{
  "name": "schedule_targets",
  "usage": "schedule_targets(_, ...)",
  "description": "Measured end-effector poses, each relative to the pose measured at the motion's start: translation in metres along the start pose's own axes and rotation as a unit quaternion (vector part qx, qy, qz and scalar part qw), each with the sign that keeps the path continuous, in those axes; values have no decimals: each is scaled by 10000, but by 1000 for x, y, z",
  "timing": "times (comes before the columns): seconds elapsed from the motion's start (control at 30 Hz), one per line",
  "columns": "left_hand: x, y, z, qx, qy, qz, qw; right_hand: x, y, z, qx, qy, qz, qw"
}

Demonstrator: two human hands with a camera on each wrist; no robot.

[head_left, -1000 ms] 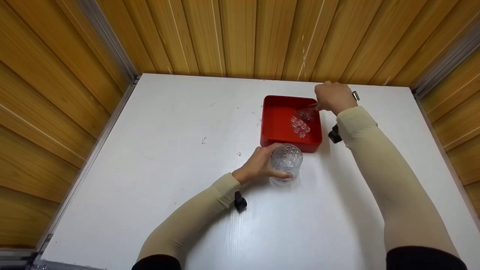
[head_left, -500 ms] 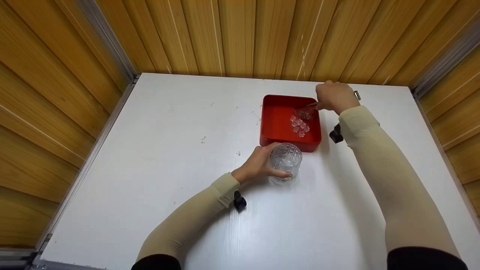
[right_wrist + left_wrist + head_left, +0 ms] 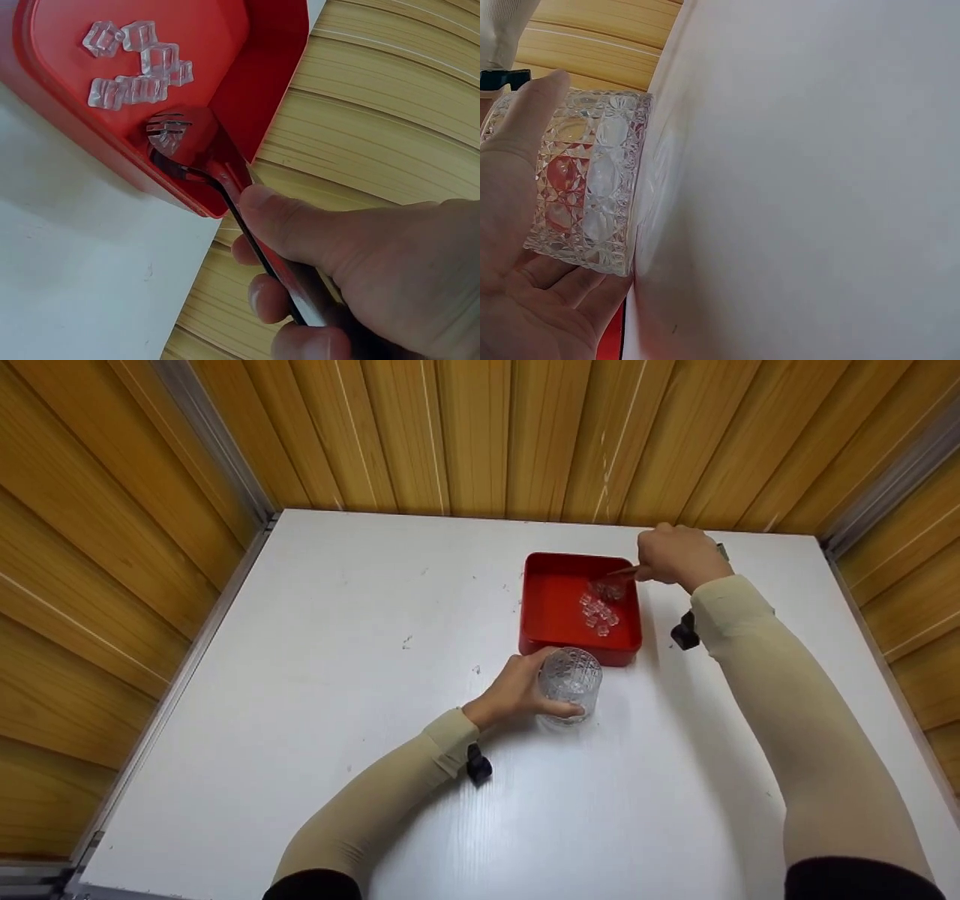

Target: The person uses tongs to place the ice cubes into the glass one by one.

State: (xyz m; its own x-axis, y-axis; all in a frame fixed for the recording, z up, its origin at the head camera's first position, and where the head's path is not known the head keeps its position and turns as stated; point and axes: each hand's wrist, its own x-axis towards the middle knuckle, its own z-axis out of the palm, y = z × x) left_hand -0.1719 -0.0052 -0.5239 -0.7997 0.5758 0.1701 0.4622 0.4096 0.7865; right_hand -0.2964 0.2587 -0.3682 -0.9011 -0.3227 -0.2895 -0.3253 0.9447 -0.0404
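My left hand [image 3: 521, 690] grips a clear cut-pattern glass [image 3: 574, 679], thumb on its near side. The glass [image 3: 592, 180] stands upright on the table, just in front of a square red tray [image 3: 551, 647]. Over the tray's right rim, my right hand [image 3: 679, 556] holds metal serving tongs [image 3: 232, 199] with one fork-like end. The tongs' head lies low in the tray's corner, and a clear cube [image 3: 169, 139] shows at the fork tines. Several other clear ice-like cubes [image 3: 160, 58] lie loose on the tray floor. Whether the tongs pinch the cube, I cannot tell.
The white table [image 3: 337, 660] carries small dark marks. Wood-look panels [image 3: 472, 435] rise behind its far edge and along both sides. A black wrist device [image 3: 478, 765] hangs below the left cuff, another [image 3: 685, 631] below the right.
My right hand has shifted slightly to the right, and more of the tongs' handle shows above the tray. The left hand and glass stay nearly in place.
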Motion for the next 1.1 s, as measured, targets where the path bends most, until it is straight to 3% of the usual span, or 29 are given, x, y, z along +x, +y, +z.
schedule_targets(0.33, 1, -3, 0, -37, 41, -32, 10000, -9, 5, -2, 361, 325, -57, 9988)
schedule_targets(0.83, 2, -7, -4, 36, 24, -37, 10000, -30, 5, -13, 490, 562, -223, 9970)
schedule_targets(1.1, 0, -8, -4, 32, -24, -72, 10000, -47, 9, -8, 589, 978, -506, 9922)
